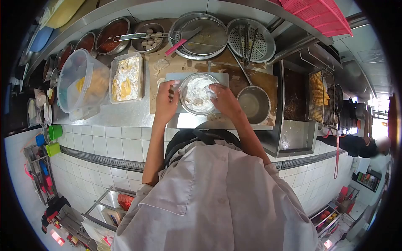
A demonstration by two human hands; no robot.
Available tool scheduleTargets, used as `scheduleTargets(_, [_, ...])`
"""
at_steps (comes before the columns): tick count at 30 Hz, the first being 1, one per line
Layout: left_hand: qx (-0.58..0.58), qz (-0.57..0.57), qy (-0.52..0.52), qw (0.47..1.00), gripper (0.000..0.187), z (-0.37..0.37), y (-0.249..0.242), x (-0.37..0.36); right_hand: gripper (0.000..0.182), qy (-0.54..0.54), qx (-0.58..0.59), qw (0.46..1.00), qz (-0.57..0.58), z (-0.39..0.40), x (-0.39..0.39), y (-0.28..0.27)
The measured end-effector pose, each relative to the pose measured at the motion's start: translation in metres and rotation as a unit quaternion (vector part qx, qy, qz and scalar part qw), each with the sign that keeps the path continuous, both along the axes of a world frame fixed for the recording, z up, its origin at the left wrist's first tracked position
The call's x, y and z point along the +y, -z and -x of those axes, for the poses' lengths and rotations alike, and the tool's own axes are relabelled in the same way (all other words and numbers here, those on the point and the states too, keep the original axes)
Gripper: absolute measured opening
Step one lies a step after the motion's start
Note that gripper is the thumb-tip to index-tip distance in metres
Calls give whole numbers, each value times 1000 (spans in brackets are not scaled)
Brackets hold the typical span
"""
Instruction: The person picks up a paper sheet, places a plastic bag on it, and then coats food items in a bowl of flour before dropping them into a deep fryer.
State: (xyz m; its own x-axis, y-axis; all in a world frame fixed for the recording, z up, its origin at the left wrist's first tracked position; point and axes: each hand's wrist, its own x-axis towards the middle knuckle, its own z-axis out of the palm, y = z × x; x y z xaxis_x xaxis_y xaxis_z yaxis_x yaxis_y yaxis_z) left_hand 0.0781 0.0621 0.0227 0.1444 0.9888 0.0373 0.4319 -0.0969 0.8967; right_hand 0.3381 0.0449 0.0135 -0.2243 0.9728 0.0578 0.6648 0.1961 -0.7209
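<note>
A round metal bowl (182, 103) of white flour (197, 88) stands on a pale board (222, 78) in front of me. At the bowl's left rim is my left hand (168, 100), its flour-dusted fingers bent and apart, with nothing seen in them. My right hand (225, 100) reaches over the right rim, fingers drawn together in the flour. Whether those fingers hold a piece cannot be made out under the white coating. Small flour-coated lumps (197, 101) lie near the bowl's front side.
Left of the bowl are a tray of floured yellow pieces (125, 79) and a clear plastic tub (88, 90). An empty-looking metal pot (253, 105) stands right, before a fryer (295, 90) and wire basket (320, 96). Behind lie a strainer (205, 39) and pink-handled knife (176, 47).
</note>
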Motion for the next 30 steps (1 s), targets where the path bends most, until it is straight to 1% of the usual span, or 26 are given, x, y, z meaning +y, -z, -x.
scheduleTargets(1, [41, -20, -34, 998, 30, 0, 5, -2, 43, -5, -11, 1000, 15, 3, -1, -1])
scheduleTargets(3, [11, 48, -38, 998, 30, 0, 30, -8, 41, -20, -33, 998, 44, 13, -2, -2])
scheduleTargets(4, [-4, 82, -41, 996, 31, 1, 38, -10, 41, -56, -47, 997, -20, 18, -3, 3])
scheduleTargets(6, [9, 81, -35, 996, 30, -1, 50, -15, 40, -123, -75, 978, -148, 29, -4, 20])
scheduleTargets(8, [2, 81, -42, 996, 26, -7, 50, -19, 36, -146, -123, 971, -144, 34, 1, 40])
scheduleTargets(9, [-8, 98, -44, 994, 25, -9, 49, -19, 34, -159, -148, 966, -142, 35, 6, 42])
scheduleTargets(11, [-25, 133, -51, 989, 24, -8, 47, -20, 33, -120, -140, 976, -115, 31, 13, 44])
scheduleTargets(12, [-25, 126, -49, 991, 23, -7, 50, -22, 32, -103, -134, 980, -101, 32, 14, 42])
scheduleTargets(15, [-24, 94, -49, 994, 21, -8, 59, -21, 30, -60, -240, 965, -82, 42, 15, 35])
scheduleTargets(17, [-22, 62, -50, 997, 19, -10, 62, -22, 28, -92, -225, 958, -154, 50, 4, 47])
scheduleTargets(19, [-85, 109, -50, 989, 17, -15, 49, -25, 28, -144, -223, 951, -159, 49, 4, 45])
scheduleTargets(20, [-116, 132, -50, 983, 16, -16, 40, -26, 28, -182, -227, 948, -128, 47, 9, 41])
scheduleTargets(21, [-116, 135, -49, 983, 16, -18, 32, -27, 29, -219, -229, 943, -97, 46, 13, 38])
scheduleTargets(23, [-112, 143, -44, 982, 15, -19, 19, -28, 29, -219, -263, 937, -71, 40, 21, 35])
scheduleTargets(24, [-105, 146, -41, 983, 15, -17, 22, -28, 29, -218, -282, 933, -58, 38, 24, 32])
scheduleTargets(27, [-105, 152, -40, 982, 14, -16, 29, -27, 27, -147, -304, 941, -24, 40, 23, 20])
scheduleTargets(30, [-124, 142, -45, 981, 16, -16, 32, -29, 28, -97, -378, 920, 27, 53, 4, 9])
